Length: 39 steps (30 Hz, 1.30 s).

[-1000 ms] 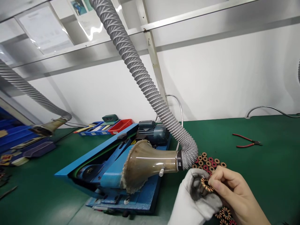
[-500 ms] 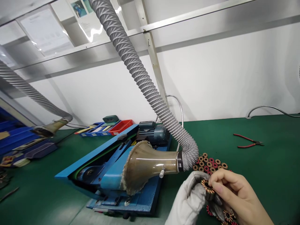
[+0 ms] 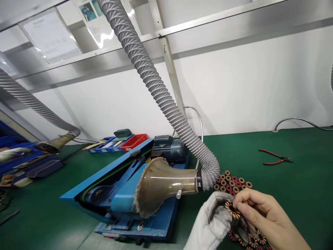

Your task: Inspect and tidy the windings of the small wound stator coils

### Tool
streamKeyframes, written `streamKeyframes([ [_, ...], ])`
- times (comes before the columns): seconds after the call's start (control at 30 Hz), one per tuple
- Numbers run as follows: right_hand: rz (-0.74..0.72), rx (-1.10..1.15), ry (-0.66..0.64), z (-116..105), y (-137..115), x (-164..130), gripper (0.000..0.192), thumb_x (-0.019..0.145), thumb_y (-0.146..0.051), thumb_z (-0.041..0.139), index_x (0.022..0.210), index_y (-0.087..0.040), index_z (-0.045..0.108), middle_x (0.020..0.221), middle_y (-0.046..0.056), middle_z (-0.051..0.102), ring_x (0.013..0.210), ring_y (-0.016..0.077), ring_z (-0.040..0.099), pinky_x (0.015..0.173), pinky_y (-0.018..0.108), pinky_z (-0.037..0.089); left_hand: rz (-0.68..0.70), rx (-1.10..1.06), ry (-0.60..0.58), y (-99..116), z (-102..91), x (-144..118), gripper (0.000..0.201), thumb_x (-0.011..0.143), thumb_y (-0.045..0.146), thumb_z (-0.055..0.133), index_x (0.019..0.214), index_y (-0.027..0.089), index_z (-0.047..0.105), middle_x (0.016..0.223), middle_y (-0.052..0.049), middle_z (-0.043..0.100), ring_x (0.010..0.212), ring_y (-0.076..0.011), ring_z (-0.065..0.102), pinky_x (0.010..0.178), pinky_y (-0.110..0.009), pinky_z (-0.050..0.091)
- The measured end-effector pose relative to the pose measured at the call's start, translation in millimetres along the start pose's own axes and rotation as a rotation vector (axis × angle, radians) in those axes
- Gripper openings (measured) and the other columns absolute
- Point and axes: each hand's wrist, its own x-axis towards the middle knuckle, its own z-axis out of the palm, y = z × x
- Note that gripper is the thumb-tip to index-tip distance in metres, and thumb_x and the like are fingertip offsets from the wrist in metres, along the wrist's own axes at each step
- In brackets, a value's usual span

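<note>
Two hands, left hand (image 3: 212, 222) and right hand (image 3: 262, 217), grip one wound ring (image 3: 232, 210)

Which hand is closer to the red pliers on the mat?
Right. The bare right hand lies below and left of the pliers; the gloved left hand sits further left.

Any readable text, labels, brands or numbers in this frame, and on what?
None can be read.
Sheets in sleeves on the overhead frame: print too small and glared.
Picture sheet beside them: blurred.
Motor, blue machine, trays: no legible label.
</note>
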Motion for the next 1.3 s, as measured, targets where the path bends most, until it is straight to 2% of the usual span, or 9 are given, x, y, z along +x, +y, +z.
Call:
streamKeyframes([
  [0.17,-0.021,-0.007,0.004,0,-1,1,0.049,0.073,-0.068,0.071,0.069,-0.019,0.072,0.063,-0.001,0.052,0.059,0.0145,0.038,0.056,0.026,0.031,0.005,0.024,-0.048,2,-0.7,2,0.051,0.073,0.061,0.073,0.094,0.015,0.072,0.088,-0.008,0.069,0.084,-0.0209,0.058,0.076,-0.031,0.042],
  [0.4,-0.007,0.067,-0.099,-4,1,3,0.052,0.073,-0.067,0.073,0.065,-0.017,0.062,0.053,-0.009,0.035,0.048,0.0087,0.024,0.049,0.025,0.021,-0.017,-0.121,-0.109,-7,-0.6,5,0.046,0.072,0.055,0.077,0.093,0.015,0.072,0.080,-0.004,0.063,0.072,-0.0152,0.051,0.070,-0.028,0.039],
  [0.53,-0.012,0.093,-0.056,-2,3,4,0.053,0.071,-0.065,0.075,0.062,-0.016,0.057,0.054,-0.008,0.037,0.049,0.0084,0.025,0.049,0.023,0.020,-0.029,-0.178,-0.106,-10,-0.3,5,0.046,0.071,0.055,0.077,0.093,0.015,0.072,0.076,-0.002,0.060,0.070,-0.0138,0.048,0.069,-0.027,0.036],
  [0.7,0.002,0.096,-0.045,-3,5,4,0.054,0.070,-0.066,0.075,0.062,-0.016,0.055,0.055,-0.007,0.039,0.049,0.0083,0.025,0.045,0.022,0.017,-0.061,-0.247,-0.071,-1,3.1,3,0.045,0.070,0.054,0.080,0.092,0.015,0.073,0.076,-0.002,0.058,0.069,-0.0126,0.048,0.068,-0.026,0.037],
  [0.77,0.004,0.076,-0.062,-5,4,4,0.055,0.070,-0.066,0.076,0.062,-0.016,0.055,0.056,-0.007,0.039,0.048,0.0080,0.026,0.044,0.022,0.017,-0.082,-0.221,-0.043,2,3.6,2,0.047,0.067,0.055,0.081,0.090,0.016,0.074,0.077,-0.003,0.060,0.070,-0.0139,0.051,0.070,-0.027,0.039],
  [0.9,0.029,0.019,-0.080,-5,2,0,0.054,0.073,-0.069,0.071,0.071,-0.016,0.064,0.058,-0.006,0.042,0.048,0.0087,0.031,0.046,0.023,0.023,-0.021,-0.087,-0.020,-1,0.4,4,0.052,0.066,0.061,0.078,0.091,0.015,0.075,0.080,-0.005,0.064,0.075,-0.0174,0.053,0.074,-0.028,0.040],
  [1.03,-0.040,-0.070,-0.030,-2,1,-1,0.053,0.078,-0.070,0.065,0.069,-0.018,0.063,0.059,-0.006,0.040,0.052,0.0107,0.030,0.050,0.025,0.024,-0.014,-0.124,-0.064,-11,-3.2,7,0.053,0.069,0.062,0.075,0.095,0.016,0.072,0.078,-0.004,0.062,0.074,-0.0178,0.052,0.072,-0.029,0.038],
  [1.13,-0.059,-0.055,-0.058,-1,2,0,0.054,0.079,-0.071,0.062,0.065,-0.019,0.056,0.059,-0.007,0.036,0.054,0.0120,0.028,0.052,0.026,0.024,-0.006,-0.122,-0.090,-14,-2.7,8,0.049,0.073,0.059,0.074,0.094,0.015,0.072,0.074,-0.003,0.060,0.071,-0.0162,0.050,0.069,-0.028,0.037],
  [1.3,-0.099,-0.088,-0.061,0,6,1,0.054,0.082,-0.070,0.059,0.066,-0.018,0.055,0.062,-0.004,0.039,0.059,0.0148,0.035,0.056,0.027,0.025,-0.021,-0.212,-0.061,-14,-0.3,8,0.044,0.071,0.055,0.078,0.090,0.015,0.071,0.077,-0.002,0.060,0.072,-0.0148,0.050,0.072,-0.027,0.037],
])
